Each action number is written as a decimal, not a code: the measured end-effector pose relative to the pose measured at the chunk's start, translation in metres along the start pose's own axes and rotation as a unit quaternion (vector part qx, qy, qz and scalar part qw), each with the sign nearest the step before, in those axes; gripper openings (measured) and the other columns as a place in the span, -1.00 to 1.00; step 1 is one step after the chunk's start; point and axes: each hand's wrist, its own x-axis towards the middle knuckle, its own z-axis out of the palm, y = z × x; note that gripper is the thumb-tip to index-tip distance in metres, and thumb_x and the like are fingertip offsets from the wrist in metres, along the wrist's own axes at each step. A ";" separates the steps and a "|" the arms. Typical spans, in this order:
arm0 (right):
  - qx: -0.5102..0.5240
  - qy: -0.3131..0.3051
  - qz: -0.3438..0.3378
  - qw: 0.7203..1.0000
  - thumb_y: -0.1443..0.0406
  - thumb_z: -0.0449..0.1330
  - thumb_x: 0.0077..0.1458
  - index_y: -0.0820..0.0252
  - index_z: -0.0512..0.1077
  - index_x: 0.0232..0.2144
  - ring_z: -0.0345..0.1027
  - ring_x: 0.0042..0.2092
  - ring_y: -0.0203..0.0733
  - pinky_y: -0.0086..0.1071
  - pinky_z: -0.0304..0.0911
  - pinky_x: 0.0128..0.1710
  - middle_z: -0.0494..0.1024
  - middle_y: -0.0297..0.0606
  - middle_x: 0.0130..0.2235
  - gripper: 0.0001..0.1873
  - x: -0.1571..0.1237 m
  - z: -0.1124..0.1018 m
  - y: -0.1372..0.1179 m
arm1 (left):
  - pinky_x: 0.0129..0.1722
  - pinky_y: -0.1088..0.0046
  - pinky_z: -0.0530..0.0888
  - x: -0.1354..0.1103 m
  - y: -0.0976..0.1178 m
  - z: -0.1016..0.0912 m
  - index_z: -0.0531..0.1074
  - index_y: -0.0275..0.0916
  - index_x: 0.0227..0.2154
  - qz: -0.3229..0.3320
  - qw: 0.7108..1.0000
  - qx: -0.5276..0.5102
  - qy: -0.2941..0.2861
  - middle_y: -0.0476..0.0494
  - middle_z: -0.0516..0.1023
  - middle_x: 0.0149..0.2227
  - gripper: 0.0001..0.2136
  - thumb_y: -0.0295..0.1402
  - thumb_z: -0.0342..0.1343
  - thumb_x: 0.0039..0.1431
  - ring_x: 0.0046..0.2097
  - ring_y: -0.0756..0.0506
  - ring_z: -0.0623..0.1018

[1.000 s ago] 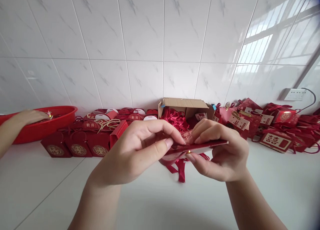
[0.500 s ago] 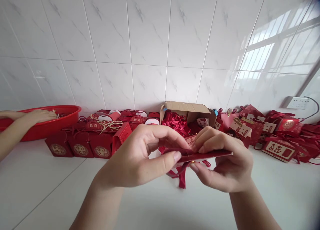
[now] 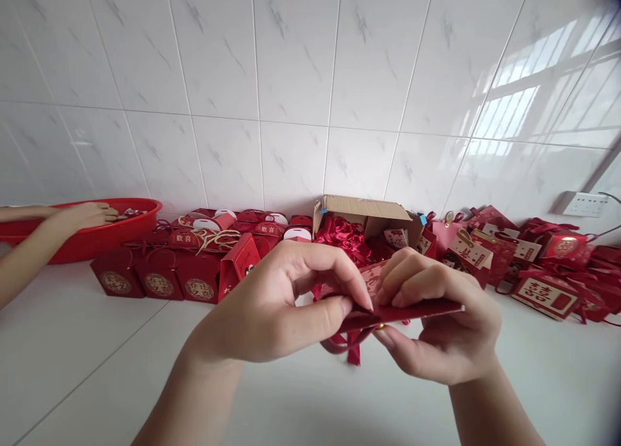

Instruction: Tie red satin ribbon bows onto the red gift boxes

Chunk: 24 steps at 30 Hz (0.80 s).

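1. I read the left hand [image 3: 272,303] as closed: thumb and forefinger pinch the left end of a flattened red gift box [image 3: 417,311].
2. The right hand [image 3: 436,323] is closed on the same box, fingers on top and thumb beneath.
3. The box is held level between both hands, above the white tiled floor [image 3: 97,368]. A red ribbon [image 3: 353,349] hangs under it.
4. An open cardboard box [image 3: 363,208] at the wall holds bunched red ribbons [image 3: 344,232].
5. At far left, another person's hand [image 3: 82,214] reaches into a red basin [image 3: 97,242]; I cannot make out the contents.
6. Assembled red gift boxes [image 3: 158,278] stand between the basin and the cardboard box.
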 end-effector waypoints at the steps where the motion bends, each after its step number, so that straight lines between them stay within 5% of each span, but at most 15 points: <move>1: 0.001 0.002 0.000 1.000 0.42 0.32 -0.20 0.17 0.33 -0.42 0.31 -0.51 -0.23 -0.29 0.29 -0.55 0.44 -0.29 -0.50 -0.74 0.000 0.000 0.000 | -0.53 0.55 0.41 0.000 0.000 0.000 0.44 -0.26 -0.41 -0.004 1.000 -0.005 0.003 -0.01 0.43 -0.53 -0.87 -0.59 0.05 0.05 -0.51 0.04 0.46; 13: 0.002 0.008 0.009 1.000 0.43 0.30 -0.19 0.18 0.33 -0.41 0.30 -0.49 -0.21 -0.29 0.28 -0.55 0.43 -0.27 -0.49 -0.75 -0.002 0.000 0.002 | -0.53 0.54 0.38 -0.003 0.003 -0.001 0.48 -0.27 -0.42 0.039 0.991 0.120 0.045 -0.03 0.45 -0.50 -0.88 -0.54 0.05 0.06 -0.51 0.05 0.41; 19: -0.045 0.005 -0.003 0.999 0.40 0.28 -0.15 0.16 0.32 -0.43 0.29 -0.50 -0.23 -0.30 0.26 -0.55 0.43 -0.29 -0.50 -0.79 -0.001 0.000 0.002 | -0.43 0.52 0.41 -0.012 0.012 0.007 0.51 -0.22 -0.37 0.081 0.952 0.278 0.094 -0.01 0.52 -0.49 -0.82 -0.55 0.02 0.10 -0.45 0.02 0.47; 24: -0.069 0.011 -0.024 0.997 0.42 0.27 -0.15 0.15 0.32 -0.42 0.28 -0.53 -0.24 -0.29 0.23 -0.55 0.43 -0.31 -0.52 -0.79 0.001 0.002 -0.001 | -0.39 0.53 0.46 -0.016 0.012 0.012 0.47 -0.19 -0.31 0.089 0.938 0.313 0.118 -0.03 0.58 -0.37 -0.82 -0.54 0.03 0.10 -0.35 -0.03 0.53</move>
